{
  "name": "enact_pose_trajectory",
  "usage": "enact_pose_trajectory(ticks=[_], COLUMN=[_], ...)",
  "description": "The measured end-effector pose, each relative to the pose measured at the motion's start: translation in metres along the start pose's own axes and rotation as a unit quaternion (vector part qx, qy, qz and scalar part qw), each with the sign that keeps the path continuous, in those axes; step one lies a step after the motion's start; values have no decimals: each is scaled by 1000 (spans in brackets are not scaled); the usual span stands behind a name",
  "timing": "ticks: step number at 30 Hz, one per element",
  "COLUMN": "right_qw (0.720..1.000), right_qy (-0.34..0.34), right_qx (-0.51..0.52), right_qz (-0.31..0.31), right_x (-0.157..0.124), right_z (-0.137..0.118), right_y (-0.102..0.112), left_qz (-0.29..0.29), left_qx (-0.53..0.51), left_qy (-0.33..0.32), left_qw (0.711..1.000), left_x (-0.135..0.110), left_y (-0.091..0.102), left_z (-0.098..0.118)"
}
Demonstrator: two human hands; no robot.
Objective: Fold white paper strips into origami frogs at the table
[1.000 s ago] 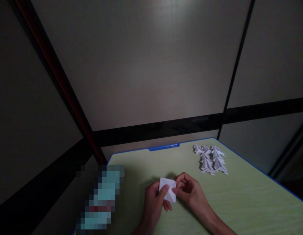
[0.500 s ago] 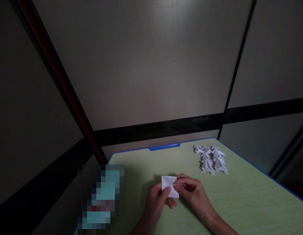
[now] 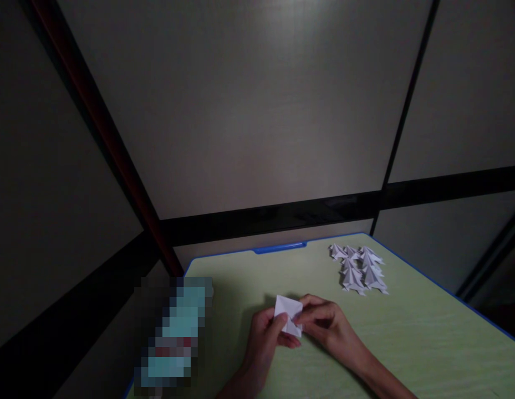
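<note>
A small folded square of white paper (image 3: pixel 287 306) is held just above the table, between both hands. My left hand (image 3: pixel 263 335) grips its left side, thumb across the front and fingers behind. My right hand (image 3: pixel 324 321) pinches the paper's right side near the middle, thumb and forefinger closed on a flap. Crease lines meet close to the fingertips; the exact fold under them is hidden. To the right, farther back, stand several white folded-paper figures (image 3: pixel 352 274) in close rows.
The light green table (image 3: pixel 415 332) has a blue edge and a blue handle-like strip (image 3: pixel 281 247) at its far side. A pixelated, pale teal object (image 3: pixel 184 313) sits at the left. Behind the table rises a panelled wall (image 3: pixel 257 122) with a black band.
The paper square has tilted slightly, its top edge now sloping down to the right. My right fingers have shifted a little lower and left over its middle. The paper figures stay put.
</note>
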State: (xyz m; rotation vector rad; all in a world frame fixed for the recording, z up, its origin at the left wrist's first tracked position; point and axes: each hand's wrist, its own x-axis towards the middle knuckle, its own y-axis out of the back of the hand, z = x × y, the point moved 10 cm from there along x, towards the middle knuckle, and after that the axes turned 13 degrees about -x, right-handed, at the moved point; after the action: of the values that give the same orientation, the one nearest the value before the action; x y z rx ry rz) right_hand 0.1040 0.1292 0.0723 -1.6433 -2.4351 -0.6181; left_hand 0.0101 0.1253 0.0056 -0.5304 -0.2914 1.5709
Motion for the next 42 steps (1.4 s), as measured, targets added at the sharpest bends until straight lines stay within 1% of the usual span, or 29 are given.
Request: enact_pose_trajectory(ticks=[4, 9, 13, 15, 19, 21, 23, 26, 29, 34, 39, 42], right_qw=[999, 997, 997, 1000, 994, 989, 987, 987, 989, 995, 998, 998], right_qy=[11, 30, 34, 16, -60, -87, -99, -105, -98, -74, -55, -53], right_qx=[-31, -70, -58, -20, 96, 123, 123, 114, 102, 50, 27, 23], right_qz=[-11, -30, -26, -13, 5, 12, 22, 29, 37, 36, 31, 29], right_x=[-2, -4, -3, -2, -1, -2, -3, -3, -3, -2, -2, -1], right_z=[-4, -8, -9, -7, 3, 8, 13, 20, 23, 17, 11, 11], right_y=[-1, -5, -7, -7, -10, -12, -11, -10, -6, -3, -4, -4], left_qz=[-6, -13, -19, -10, 32, 41, 44, 42, 35, 43, 66, 62], left_qx=[-15, 46, 62, 60, 63, 71, 76, 76, 71, 67, 68, 72], left_qy=[6, -7, -27, -52, -101, -117, -122, -117, -98, -59, -51, -58], left_qw=[1000, 999, 998, 997, 992, 990, 989, 989, 992, 995, 994, 994], left_x=[0, -2, -3, -4, -7, -9, -10, -10, -7, -4, -4, -5], left_y=[0, -3, -6, -5, 1, 1, 0, -1, -2, 1, 6, 5], left_z=[-2, 3, 9, 16, 31, 36, 37, 34, 28, 20, 19, 21])
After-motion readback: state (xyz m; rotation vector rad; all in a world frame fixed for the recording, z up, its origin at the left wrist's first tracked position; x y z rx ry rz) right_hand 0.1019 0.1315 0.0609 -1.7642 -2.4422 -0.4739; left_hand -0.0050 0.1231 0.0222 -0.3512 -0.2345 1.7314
